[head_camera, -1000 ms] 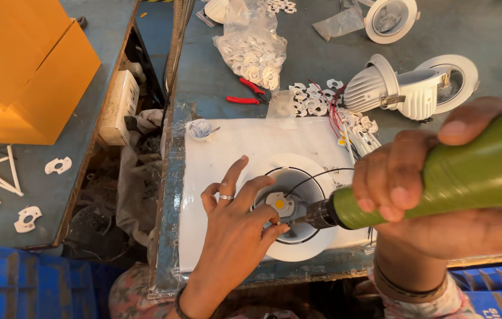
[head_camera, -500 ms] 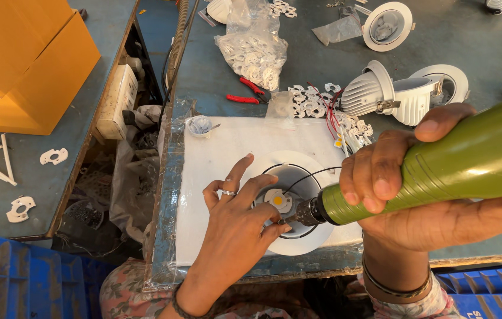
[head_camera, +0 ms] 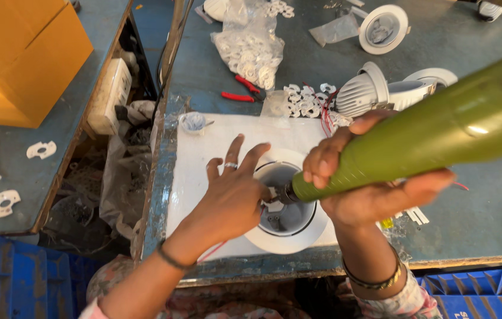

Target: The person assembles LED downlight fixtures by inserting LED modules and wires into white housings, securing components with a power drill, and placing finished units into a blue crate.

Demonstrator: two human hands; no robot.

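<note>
Green driver (head_camera: 440,136) in right hand (head_camera: 369,189), on fixture (head_camera: 286,218)

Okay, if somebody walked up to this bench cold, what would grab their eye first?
The big green power screwdriver in the right hand, slanting in from the upper right with its tip down in a round white lamp housing near the bench's front edge. The left hand, wearing a ring, steadies that housing. Next, the orange box at far left and the red-handled pliers behind.
</note>
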